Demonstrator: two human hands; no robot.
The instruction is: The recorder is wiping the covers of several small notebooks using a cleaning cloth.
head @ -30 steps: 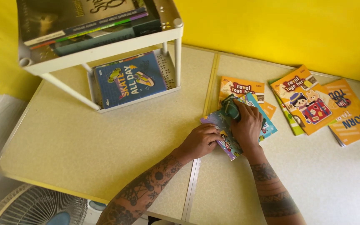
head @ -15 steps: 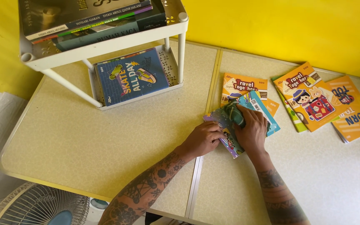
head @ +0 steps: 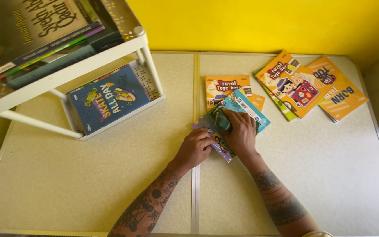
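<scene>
My left hand (head: pixel 195 148) grips the near left corner of a small stack of thin picture books (head: pixel 218 124) lying in the middle of the beige table (head: pixel 101 184). My right hand (head: pixel 241 134) lies flat on top of the same stack, fingers spread over a teal-covered book (head: pixel 251 110). An orange book (head: pixel 224 86) lies partly under the stack, on its far side. Both forearms reach in from the near edge.
Three more orange and green books (head: pixel 305 85) fan out at the far right. A white two-tier shelf rack (head: pixel 88 66) stands at the far left, with a blue book (head: pixel 108 101) on its lower tier and several books on top. A yellow wall runs behind the table.
The hands and the stack stay in nearly the same place; the camera view has shifted slightly. The fingers of my right hand have settled further over the teal book.
</scene>
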